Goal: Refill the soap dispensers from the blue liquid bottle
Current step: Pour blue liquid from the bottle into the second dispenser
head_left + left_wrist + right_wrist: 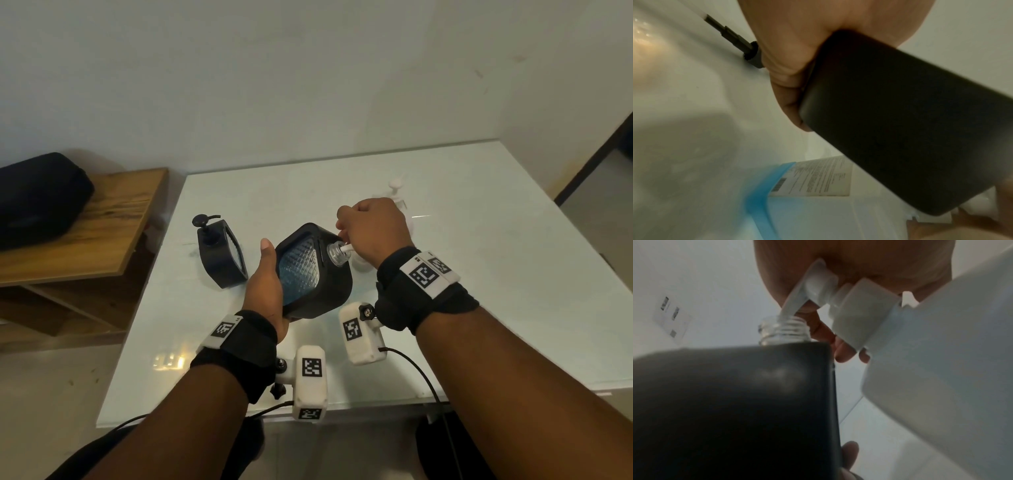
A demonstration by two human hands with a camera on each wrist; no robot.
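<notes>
My left hand (265,281) grips a black soap dispenser (313,274) tilted above the table, blue liquid showing behind its textured window. Its clear threaded neck (783,329) is uncapped. My right hand (371,233) curls over the white pump head (818,287) of the refill bottle (941,369), whose nozzle tip sits in the neck. The left wrist view shows blue liquid and a printed label (813,177) on that bottle. A black pump with its tube (731,35) lies on the table behind my left hand (797,56).
A second black dispenser (219,255) with its pump on stands to the left on the glossy white table (462,257). A white pump top (397,186) shows behind my right hand. Left of the table is a wooden shelf (102,219) bearing a black case (37,198).
</notes>
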